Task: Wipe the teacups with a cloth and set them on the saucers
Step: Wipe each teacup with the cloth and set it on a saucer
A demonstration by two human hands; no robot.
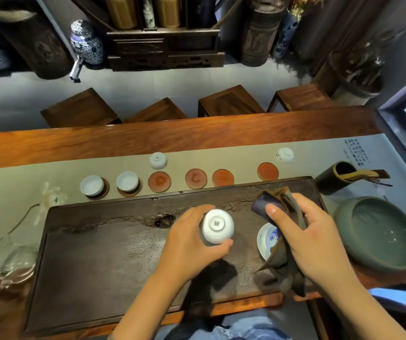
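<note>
My left hand grips a white teacup with its foot turned toward me, above the dark wooden tea tray. My right hand holds a dark folded cloth just right of the cup, apart from it. Two white cups stand upright on saucers at the left of the row. Several bare reddish saucers follow to the right. Two more cups stand upside down on the runner behind the row.
A blue-and-white bowl lies on the tray, partly under the cloth. A large green basin stands at the right, a dark holder with tea tools behind it. Glass vessels sit at the left. Wooden stools line the table's far side.
</note>
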